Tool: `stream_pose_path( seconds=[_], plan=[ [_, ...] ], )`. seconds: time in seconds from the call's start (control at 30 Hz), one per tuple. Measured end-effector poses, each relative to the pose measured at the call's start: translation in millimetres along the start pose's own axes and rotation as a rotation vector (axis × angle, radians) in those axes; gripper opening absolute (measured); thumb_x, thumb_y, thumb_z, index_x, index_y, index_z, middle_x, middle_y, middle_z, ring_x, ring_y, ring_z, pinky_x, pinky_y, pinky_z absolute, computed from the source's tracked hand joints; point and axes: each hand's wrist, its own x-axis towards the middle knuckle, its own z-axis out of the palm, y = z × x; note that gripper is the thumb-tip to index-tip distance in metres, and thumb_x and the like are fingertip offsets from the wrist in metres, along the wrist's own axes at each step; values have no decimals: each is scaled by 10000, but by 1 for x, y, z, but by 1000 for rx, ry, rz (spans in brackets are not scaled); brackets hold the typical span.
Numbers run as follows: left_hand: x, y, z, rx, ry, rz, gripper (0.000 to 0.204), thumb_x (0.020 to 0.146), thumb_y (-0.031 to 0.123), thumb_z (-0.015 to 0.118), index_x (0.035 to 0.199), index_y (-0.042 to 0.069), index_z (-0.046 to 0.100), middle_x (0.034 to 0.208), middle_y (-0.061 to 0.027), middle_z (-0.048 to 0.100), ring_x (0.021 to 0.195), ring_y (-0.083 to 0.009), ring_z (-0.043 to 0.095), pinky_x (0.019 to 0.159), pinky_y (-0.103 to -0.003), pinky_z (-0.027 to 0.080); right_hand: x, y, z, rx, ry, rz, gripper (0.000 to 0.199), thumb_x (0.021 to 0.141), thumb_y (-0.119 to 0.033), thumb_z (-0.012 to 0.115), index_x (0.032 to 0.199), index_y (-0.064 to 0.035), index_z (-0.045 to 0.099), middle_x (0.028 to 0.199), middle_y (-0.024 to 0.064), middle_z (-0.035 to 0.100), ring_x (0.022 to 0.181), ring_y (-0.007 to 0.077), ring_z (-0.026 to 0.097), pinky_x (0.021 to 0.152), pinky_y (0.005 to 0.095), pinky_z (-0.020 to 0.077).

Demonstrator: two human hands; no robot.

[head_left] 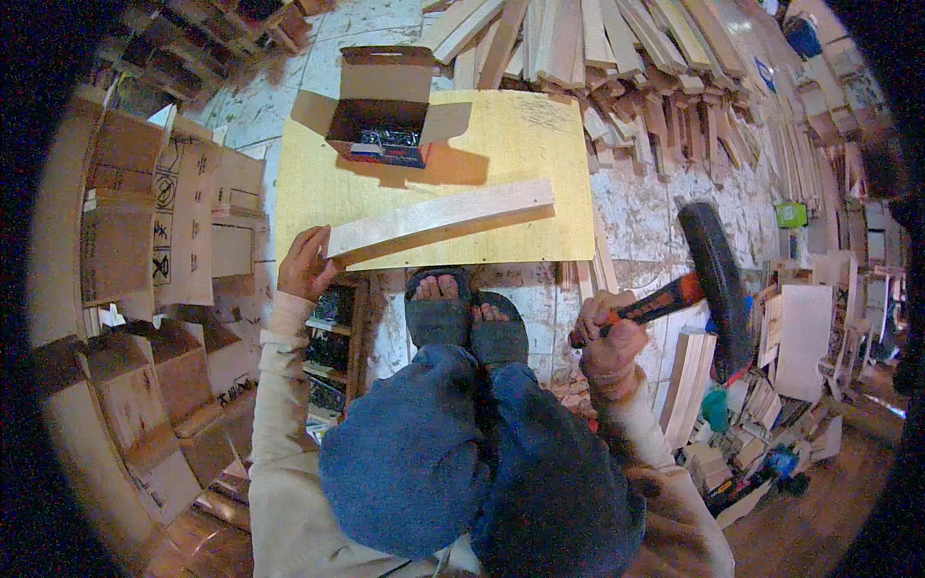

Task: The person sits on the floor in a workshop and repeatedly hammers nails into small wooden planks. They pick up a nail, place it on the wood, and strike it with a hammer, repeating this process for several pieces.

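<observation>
While the left hand (306, 265) grips the left end of a pale wooden batten (443, 214) between thumb and fingers, the right hand (612, 332) wraps fully round the handle of a black-headed hammer (679, 292), beside the yellow desk (568, 231). The batten slants across that desk, on the wearer's side of an open cardboard box (385, 108) of small metal fasteners (385, 138). This looks like positioning before hammering; next probably calls for steadying the batten, fingers clear.
</observation>
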Motion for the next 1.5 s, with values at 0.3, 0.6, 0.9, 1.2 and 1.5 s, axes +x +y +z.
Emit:
stream_pose_path(
  seconds=[0.3, 0.6, 0.9, 1.2, 1.5],
  plan=[
    [-2, -7, 0, -50, 142, 34, 510, 742, 103, 726, 1214, 19, 554, 1167, -156, 588, 1062, -278, 588, 928, -347, 463, 5, 23, -20, -967, 82, 461, 453, 955, -411, 459, 927, 11, 621, 733, 258, 622, 688, 433, 615, 594, 481, 465],
    [31, 114, -140, -920, 548, 199, 537, 744, 28, 726, 1241, 2, 523, 1209, -162, 585, 1100, -301, 580, 974, -433, 453, -12, 41, -33, -1133, 140, 537, 403, 914, -378, 539, 854, 19, 570, 739, 265, 611, 689, 450, 606, 624, 518, 472],
    [141, 152, 100, -93, 69, 693, 261, 735, 26, 658, 986, 29, 586, 1079, -155, 610, 968, -366, 579, 831, -423, 484, 38, 62, -11, -1184, 204, 36, 334, 830, -176, 637, 1052, 31, 496, 1025, 248, 503, 978, 410, 485, 833, 460, 414],
    [144, 146, 169, 99, 138, 639, 419, 808, 170, 657, 1172, -10, 556, 1196, -188, 574, 1085, -363, 538, 951, -440, 428, 302, 87, 31, -1411, 341, -42, 621, 788, -343, 698, 1228, 9, 439, 1192, 218, 472, 1135, 382, 465, 931, 451, 427],
    [24, 50, 39, 264, 558, -376, 426, 855, 182, 607, 1200, -54, 524, 1204, -272, 537, 1137, -399, 497, 983, -483, 381, 336, 112, 5, -1025, 322, 369, 619, 750, -494, 685, 1074, 23, 581, 996, 223, 640, 953, 374, 621, 822, 501, 507]
  ],
)
